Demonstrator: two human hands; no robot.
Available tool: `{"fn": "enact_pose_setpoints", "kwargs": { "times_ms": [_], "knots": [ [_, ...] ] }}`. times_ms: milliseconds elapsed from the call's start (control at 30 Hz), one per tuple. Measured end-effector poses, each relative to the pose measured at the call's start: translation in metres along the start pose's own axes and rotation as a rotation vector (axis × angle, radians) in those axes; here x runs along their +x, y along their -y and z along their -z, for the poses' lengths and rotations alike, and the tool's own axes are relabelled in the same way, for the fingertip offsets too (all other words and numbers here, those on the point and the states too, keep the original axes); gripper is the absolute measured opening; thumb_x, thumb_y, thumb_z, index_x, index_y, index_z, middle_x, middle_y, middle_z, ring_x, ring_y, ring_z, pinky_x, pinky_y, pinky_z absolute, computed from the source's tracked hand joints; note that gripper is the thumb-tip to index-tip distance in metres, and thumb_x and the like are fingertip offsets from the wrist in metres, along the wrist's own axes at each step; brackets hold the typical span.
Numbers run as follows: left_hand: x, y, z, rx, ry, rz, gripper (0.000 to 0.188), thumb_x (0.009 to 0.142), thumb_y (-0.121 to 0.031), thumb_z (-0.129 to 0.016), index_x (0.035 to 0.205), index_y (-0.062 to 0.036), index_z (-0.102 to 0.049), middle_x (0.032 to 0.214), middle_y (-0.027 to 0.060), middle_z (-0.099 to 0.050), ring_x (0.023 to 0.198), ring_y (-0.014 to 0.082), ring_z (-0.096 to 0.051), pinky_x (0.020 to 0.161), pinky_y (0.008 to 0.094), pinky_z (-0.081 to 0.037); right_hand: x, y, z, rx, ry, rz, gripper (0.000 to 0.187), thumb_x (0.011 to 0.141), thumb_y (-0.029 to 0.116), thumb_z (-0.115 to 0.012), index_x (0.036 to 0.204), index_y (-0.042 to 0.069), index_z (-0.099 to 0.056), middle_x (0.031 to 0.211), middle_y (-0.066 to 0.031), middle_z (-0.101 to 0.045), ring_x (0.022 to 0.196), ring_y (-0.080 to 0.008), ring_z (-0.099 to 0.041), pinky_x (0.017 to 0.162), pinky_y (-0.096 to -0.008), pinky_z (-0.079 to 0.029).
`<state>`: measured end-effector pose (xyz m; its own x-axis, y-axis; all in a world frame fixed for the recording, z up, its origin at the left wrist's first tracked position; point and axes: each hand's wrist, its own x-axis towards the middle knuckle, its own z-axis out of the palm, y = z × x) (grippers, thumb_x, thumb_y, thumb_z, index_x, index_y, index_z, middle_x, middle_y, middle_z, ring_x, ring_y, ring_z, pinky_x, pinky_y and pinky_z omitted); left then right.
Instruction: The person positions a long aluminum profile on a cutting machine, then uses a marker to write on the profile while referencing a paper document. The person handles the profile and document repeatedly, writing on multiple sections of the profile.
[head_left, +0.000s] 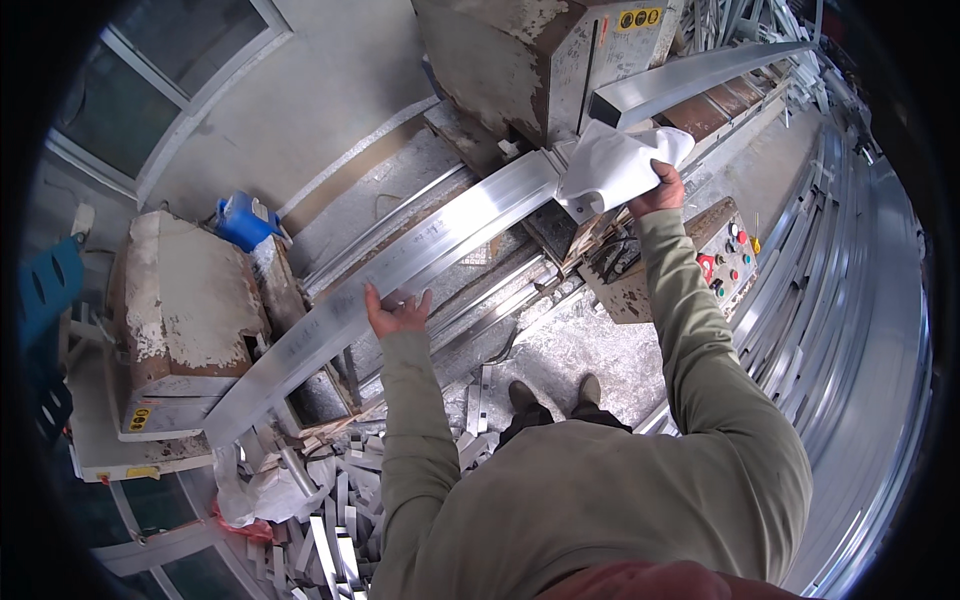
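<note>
A long silver aluminium profile runs diagonally across the saw machine's bed, from the left machine head up toward the right one. My left hand is at the profile's near edge, its fingers spread and touching the metal rather than wrapped round it. My right hand is closed on the edge of a crumpled white sheet, whose material I cannot tell. The sheet drapes beside the profile's right end and partly hides what lies beneath. Beyond the sheet, a second aluminium profile lies at the upper right.
Worn machine heads stand at left and top. A button panel sits beside my right forearm. Stacked long profiles line the right side. Metal offcuts litter the lower left. A blue jug stands behind the left head.
</note>
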<state>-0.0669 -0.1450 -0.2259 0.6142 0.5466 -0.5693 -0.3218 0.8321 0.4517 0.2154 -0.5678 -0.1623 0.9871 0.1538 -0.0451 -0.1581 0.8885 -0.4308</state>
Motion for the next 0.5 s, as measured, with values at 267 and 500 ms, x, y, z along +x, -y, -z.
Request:
{"fn": "enact_pose_setpoints", "kwargs": {
  "times_ms": [267, 500],
  "knots": [
    [-0.002, -0.003, 0.005, 0.026, -0.044, -0.03, 0.05, 0.088, -0.051, -0.081, 0.118, -0.0172, -0.06, 0.103, 0.0046, -0.056, 0.12, 0.0344, -0.05, 0.11, 0.0751, -0.037, 0.052, -0.052, 0.002, -0.924, -0.185, -0.085, 0.051, 0.09, 0.026, -0.071, 0.123, -0.012, -0.063, 0.11, -0.0167, -0.071, 0.1, -0.0287, -0.066, 0.093, -0.0373, -0.052],
    [-0.015, -0.008, 0.002, 0.058, -0.061, -0.066, 0.049, 0.087, -0.052, -0.079, 0.117, -0.0159, -0.064, 0.111, 0.0061, -0.061, 0.125, 0.0328, -0.051, 0.112, 0.0734, -0.036, 0.092, -0.084, 0.009, -1.489, 0.029, -0.022, 0.048, 0.085, 0.03, -0.069, 0.113, -0.009, -0.071, 0.105, -0.0259, -0.074, 0.102, -0.0359, -0.07, 0.091, -0.0403, -0.053]
  ]
}}
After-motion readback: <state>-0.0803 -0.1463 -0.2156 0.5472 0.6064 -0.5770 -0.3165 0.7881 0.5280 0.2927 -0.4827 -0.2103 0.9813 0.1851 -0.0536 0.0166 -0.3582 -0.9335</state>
